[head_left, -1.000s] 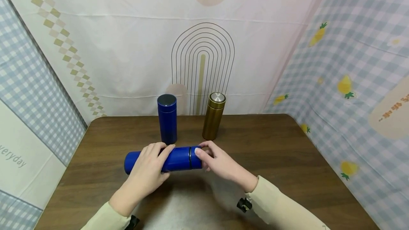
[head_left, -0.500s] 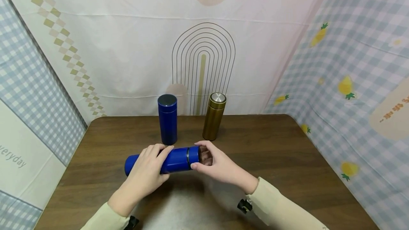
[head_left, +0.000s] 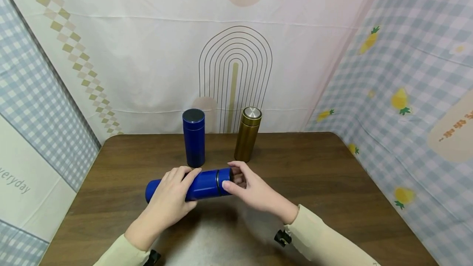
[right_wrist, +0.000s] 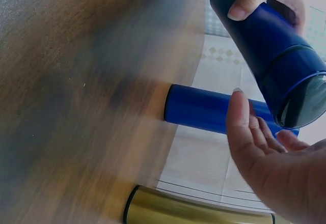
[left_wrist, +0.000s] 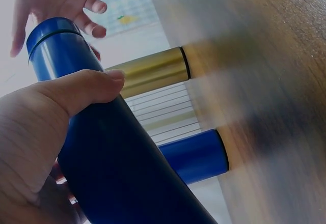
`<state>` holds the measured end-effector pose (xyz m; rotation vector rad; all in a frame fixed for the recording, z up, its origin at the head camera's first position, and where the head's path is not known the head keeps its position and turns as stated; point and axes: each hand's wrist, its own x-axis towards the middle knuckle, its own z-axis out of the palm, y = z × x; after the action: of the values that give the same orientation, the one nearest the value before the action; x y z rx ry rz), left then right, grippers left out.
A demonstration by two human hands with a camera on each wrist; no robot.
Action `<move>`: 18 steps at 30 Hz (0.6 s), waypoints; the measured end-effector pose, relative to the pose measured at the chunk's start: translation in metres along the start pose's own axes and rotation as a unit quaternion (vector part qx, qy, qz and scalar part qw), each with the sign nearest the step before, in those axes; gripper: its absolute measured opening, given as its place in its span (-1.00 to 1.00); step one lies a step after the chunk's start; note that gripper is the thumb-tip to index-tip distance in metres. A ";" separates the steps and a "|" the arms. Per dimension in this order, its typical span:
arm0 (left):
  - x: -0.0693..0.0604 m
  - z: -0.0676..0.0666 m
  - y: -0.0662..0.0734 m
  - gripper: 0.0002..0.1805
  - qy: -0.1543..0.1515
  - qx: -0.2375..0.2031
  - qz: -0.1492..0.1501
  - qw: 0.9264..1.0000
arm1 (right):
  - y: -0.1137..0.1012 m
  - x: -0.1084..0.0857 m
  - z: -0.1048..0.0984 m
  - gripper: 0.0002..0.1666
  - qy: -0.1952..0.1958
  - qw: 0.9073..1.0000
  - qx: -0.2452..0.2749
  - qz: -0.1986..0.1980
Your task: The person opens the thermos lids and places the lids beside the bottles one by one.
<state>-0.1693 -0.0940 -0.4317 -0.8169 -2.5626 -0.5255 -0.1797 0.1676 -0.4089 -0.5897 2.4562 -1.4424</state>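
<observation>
So far, the blue bottle (head_left: 205,186) lies sideways above the surface (head_left: 314,167), lid (head_left: 224,175) still on, looseness unclear. My left hand (head_left: 171,198) grips it; my right hand (head_left: 256,190) spreads loosely around the lid. Another blue bottle (head_left: 194,143) and a gold bottle (head_left: 245,143) stand untouched.

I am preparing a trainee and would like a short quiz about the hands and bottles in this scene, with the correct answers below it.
1. Which hand grips the sideways blue bottle? A) left B) right C) neither
2. True or false: the right hand is at the capped end of that bottle.
3. How many bottles stand upright on the table?

Key
1. A, the left hand.
2. True.
3. Two: the standing blue bottle and the gold bottle.
</observation>
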 end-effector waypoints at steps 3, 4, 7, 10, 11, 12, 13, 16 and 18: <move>0.000 0.000 0.000 -0.12 0.001 0.002 0.003 1.000 | 0.001 0.000 -0.001 -0.38 0.002 1.000 -0.004 0.020; 0.000 0.000 0.001 -0.12 0.001 0.002 0.003 1.000 | 0.001 0.000 -0.001 -0.38 0.001 1.000 -0.005 0.027; 0.000 0.000 0.001 -0.13 0.002 0.005 0.006 1.000 | 0.001 -0.001 -0.001 -0.37 -0.004 0.999 -0.010 0.038; 0.000 -0.001 0.001 -0.13 0.002 0.007 0.006 1.000 | 0.001 -0.001 0.000 -0.37 -0.007 0.999 0.000 0.037; 0.000 -0.001 0.001 -0.13 0.002 0.007 0.005 1.000 | 0.001 -0.001 0.000 -0.38 -0.008 0.999 0.003 0.033; 0.000 -0.001 0.001 -0.12 0.002 0.007 0.004 1.000 | 0.001 -0.002 0.000 -0.39 -0.007 1.000 0.003 0.024; 0.000 -0.001 0.000 -0.12 0.001 0.006 0.003 1.000 | 0.001 -0.002 0.000 -0.39 -0.006 1.000 0.002 0.013; -0.001 -0.001 0.000 -0.11 -0.003 0.005 -0.001 1.000 | 0.002 -0.002 0.000 -0.35 -0.004 1.000 -0.014 -0.026; -0.001 -0.001 -0.001 -0.10 -0.005 0.004 -0.003 1.000 | 0.003 -0.002 -0.001 -0.28 -0.008 0.998 -0.026 -0.048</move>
<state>-0.1687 -0.0961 -0.4315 -0.8107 -2.5765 -0.5135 -0.1794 0.1706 -0.4114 -0.7376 2.4903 -1.4065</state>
